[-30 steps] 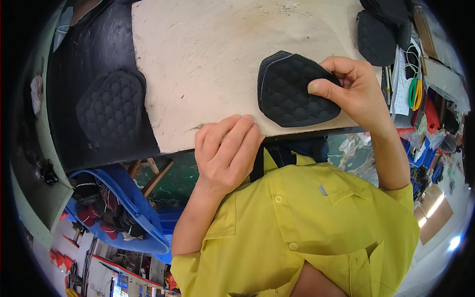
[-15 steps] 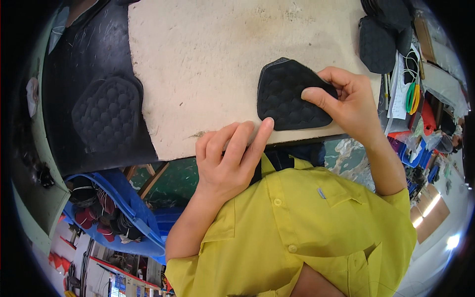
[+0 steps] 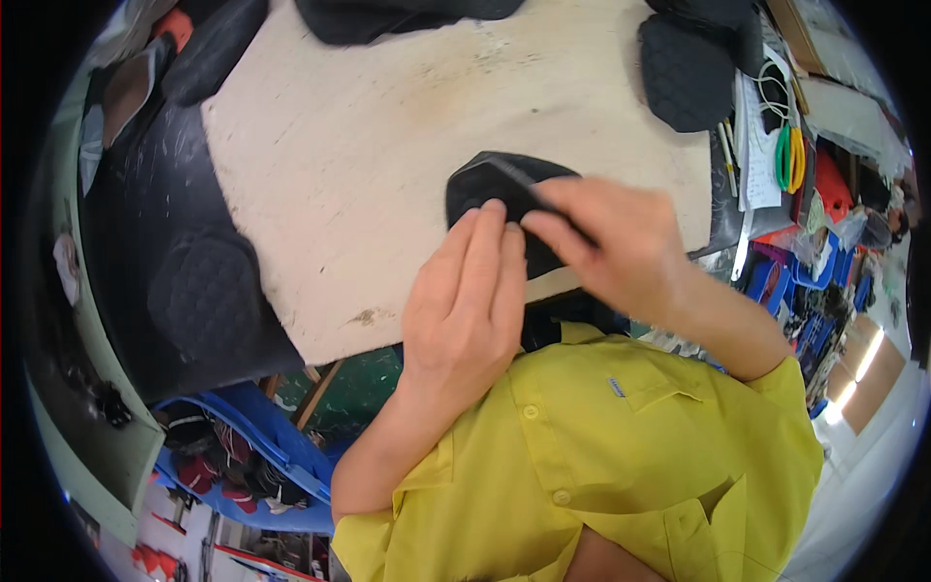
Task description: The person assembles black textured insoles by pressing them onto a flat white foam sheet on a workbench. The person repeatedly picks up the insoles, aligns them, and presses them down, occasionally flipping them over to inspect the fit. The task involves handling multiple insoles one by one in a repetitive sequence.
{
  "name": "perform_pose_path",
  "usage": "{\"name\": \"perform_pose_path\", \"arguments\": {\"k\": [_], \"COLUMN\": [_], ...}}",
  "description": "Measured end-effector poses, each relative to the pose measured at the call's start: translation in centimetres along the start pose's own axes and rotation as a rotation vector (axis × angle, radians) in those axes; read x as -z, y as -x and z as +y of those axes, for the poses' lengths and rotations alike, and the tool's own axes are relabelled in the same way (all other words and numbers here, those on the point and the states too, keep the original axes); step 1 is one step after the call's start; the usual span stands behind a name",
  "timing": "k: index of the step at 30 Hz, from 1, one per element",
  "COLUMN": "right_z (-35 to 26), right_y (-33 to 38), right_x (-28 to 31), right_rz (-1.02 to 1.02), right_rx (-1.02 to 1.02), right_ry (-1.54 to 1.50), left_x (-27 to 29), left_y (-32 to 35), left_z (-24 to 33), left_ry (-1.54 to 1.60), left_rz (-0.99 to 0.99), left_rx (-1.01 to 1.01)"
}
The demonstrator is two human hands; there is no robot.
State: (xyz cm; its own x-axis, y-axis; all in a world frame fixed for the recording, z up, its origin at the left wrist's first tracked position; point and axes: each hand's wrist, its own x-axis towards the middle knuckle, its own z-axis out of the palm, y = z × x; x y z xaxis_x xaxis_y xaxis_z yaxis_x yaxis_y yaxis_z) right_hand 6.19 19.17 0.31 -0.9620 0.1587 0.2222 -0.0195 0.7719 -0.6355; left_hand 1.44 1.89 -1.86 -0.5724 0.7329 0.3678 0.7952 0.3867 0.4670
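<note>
A black padded piece lies on the pale board, close to its front edge and partly covered by my hands. My left hand rests over it, fingers stretched out and held side by side, the tips touching its surface. From the right, my right hand pinches a raised dark edge of the piece between thumb and fingers. That edge is blurred by motion; whether it is a fold or a separate layer, I cannot tell.
The pale board tops a black surface. At left lies a black quilted piece; at far right, another one. Black material lies at the far edge. Papers and scissors with green and yellow handles sit right. A blue bin stands lower left.
My left hand has moved from the piece's near edge onto it and straightened its fingers. My right hand has shifted left and lifted an edge. The view has shifted, showing more of the far side.
</note>
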Motion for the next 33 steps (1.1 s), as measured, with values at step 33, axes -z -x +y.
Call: {"name": "perform_pose_path", "arguments": {"k": [33], "right_z": [-0.7], "right_y": [3.3], "right_x": [5.2], "right_rz": [-0.022], "right_rx": [0.204], "right_ry": [-0.472], "left_x": [5.0], "left_y": [1.0], "left_z": [-0.7], "left_ry": [0.580], "left_rz": [0.075], "left_rx": [0.085]}}
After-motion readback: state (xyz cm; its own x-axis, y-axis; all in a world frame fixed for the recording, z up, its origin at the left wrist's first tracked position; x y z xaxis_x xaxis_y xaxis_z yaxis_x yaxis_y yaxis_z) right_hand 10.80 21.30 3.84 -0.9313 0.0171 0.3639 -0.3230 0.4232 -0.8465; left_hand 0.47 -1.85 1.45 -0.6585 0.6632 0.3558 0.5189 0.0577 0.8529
